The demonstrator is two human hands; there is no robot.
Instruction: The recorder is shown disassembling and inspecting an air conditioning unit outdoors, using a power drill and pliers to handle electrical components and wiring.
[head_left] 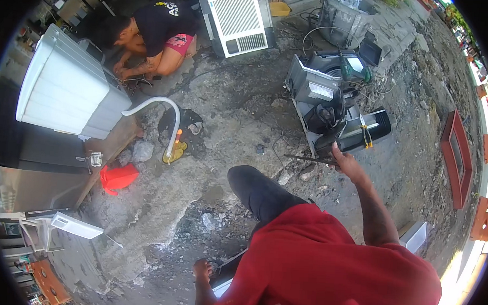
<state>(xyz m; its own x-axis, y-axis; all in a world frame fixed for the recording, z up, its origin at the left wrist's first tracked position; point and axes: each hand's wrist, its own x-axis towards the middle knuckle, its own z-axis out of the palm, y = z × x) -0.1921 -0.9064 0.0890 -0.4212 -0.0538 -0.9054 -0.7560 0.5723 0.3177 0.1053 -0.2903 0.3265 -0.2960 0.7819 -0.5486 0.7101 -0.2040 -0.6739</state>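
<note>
My right hand (347, 162) is closed on one end of a thin dark bar (310, 159), which sticks out leftward. Just beyond it stands an opened air-conditioner unit (323, 110), its grey casing apart and inner parts exposed. A yellow tie hangs on its dark curved part (366, 131). Down at my left side, my left hand (202, 269) has curled fingers beside a dark and white panel (225, 276). My red shirt covers most of that panel, and whatever those fingers hold is hidden.
A person (156, 37) in a dark shirt crouches at the far left. Near them are a white washing tub (65, 82) with a drain hose (174, 115), and a red cloth (118, 178). A white-grilled air conditioner (237, 19) stands far off; a red frame (456, 158) lies right. Rubble covers the ground (196, 222).
</note>
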